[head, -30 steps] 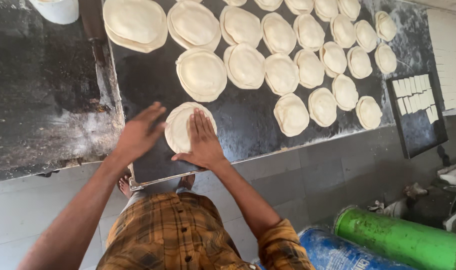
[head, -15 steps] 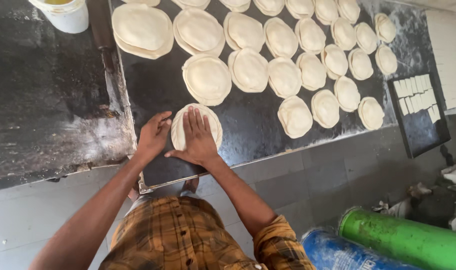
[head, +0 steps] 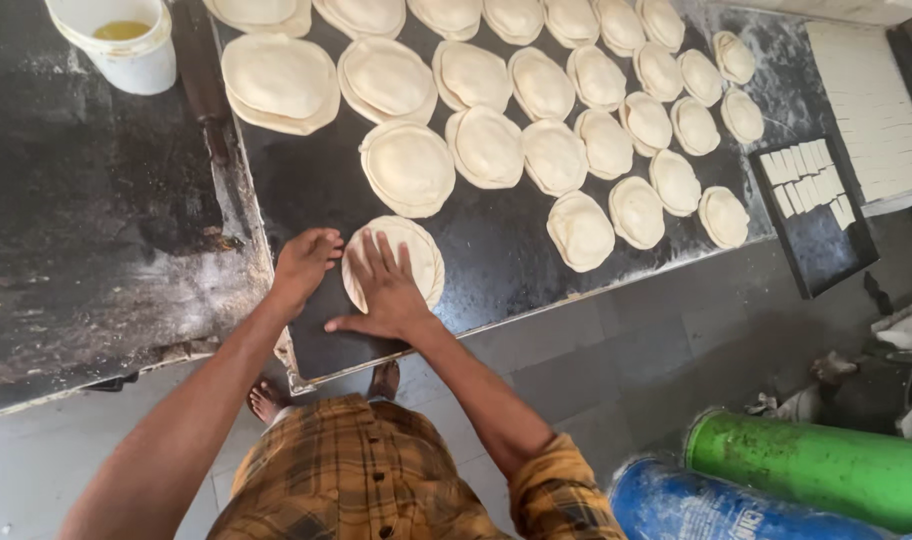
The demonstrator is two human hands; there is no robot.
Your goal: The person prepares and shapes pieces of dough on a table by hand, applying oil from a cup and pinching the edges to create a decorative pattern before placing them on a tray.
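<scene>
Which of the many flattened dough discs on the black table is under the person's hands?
The pale round dough disc nearest the table's front edge, alone in front of the rows; the right hand presses on it, the left hand touches its edge.

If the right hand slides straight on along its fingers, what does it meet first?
Right hand lies flat on the nearest dough disc, fingers pointing up-table; past that disc's edge, likely the next disc.

Soft even daylight, sharp focus, wide-angle edge distortion
</scene>
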